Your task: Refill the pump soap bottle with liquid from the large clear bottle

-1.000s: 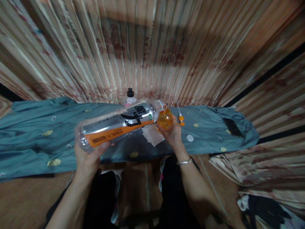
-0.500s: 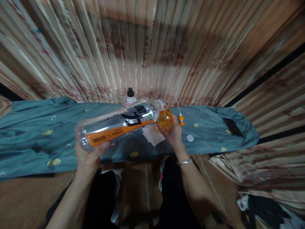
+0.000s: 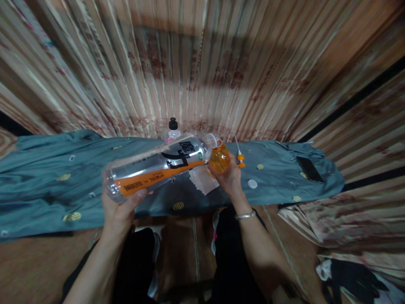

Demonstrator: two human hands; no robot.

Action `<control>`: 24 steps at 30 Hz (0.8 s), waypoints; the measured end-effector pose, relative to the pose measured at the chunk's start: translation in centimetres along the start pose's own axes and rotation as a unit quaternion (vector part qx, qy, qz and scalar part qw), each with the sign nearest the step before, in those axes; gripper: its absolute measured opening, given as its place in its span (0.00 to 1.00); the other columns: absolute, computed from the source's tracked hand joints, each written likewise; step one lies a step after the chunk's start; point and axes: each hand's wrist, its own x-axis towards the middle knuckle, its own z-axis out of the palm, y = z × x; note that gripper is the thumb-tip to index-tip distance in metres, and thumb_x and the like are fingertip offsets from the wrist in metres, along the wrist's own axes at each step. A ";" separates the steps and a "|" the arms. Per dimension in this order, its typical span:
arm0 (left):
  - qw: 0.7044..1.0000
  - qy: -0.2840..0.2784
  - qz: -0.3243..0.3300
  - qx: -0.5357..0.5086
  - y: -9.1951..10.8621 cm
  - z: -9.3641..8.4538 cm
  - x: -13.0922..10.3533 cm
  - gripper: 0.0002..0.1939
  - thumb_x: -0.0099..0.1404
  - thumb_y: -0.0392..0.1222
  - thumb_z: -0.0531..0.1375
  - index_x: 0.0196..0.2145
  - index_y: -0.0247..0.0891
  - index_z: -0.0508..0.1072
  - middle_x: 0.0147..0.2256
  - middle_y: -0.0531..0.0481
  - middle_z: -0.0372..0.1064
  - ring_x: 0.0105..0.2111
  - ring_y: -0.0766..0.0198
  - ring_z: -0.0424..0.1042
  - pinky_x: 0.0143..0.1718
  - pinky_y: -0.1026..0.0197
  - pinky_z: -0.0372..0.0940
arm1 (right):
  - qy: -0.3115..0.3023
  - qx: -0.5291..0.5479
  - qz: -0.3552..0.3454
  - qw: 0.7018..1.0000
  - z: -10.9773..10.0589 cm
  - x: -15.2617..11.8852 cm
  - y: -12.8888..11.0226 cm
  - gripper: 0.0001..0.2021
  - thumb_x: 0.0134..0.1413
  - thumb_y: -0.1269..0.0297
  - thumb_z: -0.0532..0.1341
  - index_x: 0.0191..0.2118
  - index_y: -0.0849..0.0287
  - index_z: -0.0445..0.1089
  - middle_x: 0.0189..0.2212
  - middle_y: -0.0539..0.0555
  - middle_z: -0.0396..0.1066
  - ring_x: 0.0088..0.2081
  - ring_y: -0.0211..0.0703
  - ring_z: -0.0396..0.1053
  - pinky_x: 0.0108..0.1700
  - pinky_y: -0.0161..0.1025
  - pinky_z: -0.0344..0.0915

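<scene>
Over the middle of the bench, in the head view, a large bottle lies tilted across the air, its long axis running from the left hand toward between two and three o'clock. Its open mouth overlaps the top of a round amber bottle in the right hand; whether the two rims touch, I cannot tell. The left hand is the nearer to the large bottle's base, the right to its mouth. The left fingers cradle the base, thumb pressed along the near side, the other fingers mostly hidden behind. The right fingers curl round the amber bottle's body, gripping it with the neck toward twelve o'clock.

The large bottle is clear, glossy plastic with a silver and orange label and black lettering; the amber one is see-through and bulbous. What they hold is unclear. From the right hand, an orange pump top with a pale tube lies at one o'clock, a flat white disc between three and four, a dark, slab-like phone near three, and a soft pale wipe with a zigzag edge at nine. A small bottle with a black cap stands at ten from the amber one. Wrinkled teal cloth covers the bench, and a pleated, patterned curtain hangs behind.
</scene>
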 end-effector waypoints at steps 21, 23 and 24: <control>1.000 -0.004 -0.009 -0.017 -0.6 0.2 -0.1 0.35 0.45 0.43 0.83 0.51 0.44 0.79 0.38 0.51 0.83 0.31 0.55 0.82 0.23 0.60 0.79 | 0.015 0.012 0.005 1.000 0.3 0.0 0.3 0.39 0.46 0.56 0.78 0.64 0.60 0.71 0.54 0.66 0.85 0.55 0.66 0.85 0.58 0.59 0.81; 1.000 0.001 -0.012 -0.025 -0.6 0.2 -0.1 0.36 0.43 0.42 0.84 0.50 0.43 0.79 0.38 0.51 0.83 0.30 0.56 0.82 0.23 0.60 0.79 | 0.012 0.012 0.008 1.000 0.2 0.0 0.4 0.39 0.46 0.56 0.78 0.64 0.60 0.71 0.54 0.66 0.85 0.54 0.65 0.85 0.58 0.58 0.81; 1.000 0.001 -0.010 -0.027 -0.5 0.2 -0.1 0.37 0.43 0.42 0.84 0.50 0.42 0.79 0.38 0.51 0.83 0.30 0.56 0.82 0.23 0.60 0.79 | 0.009 0.013 0.008 1.000 0.2 0.0 0.4 0.40 0.46 0.56 0.78 0.64 0.60 0.71 0.54 0.66 0.85 0.55 0.65 0.85 0.58 0.59 0.81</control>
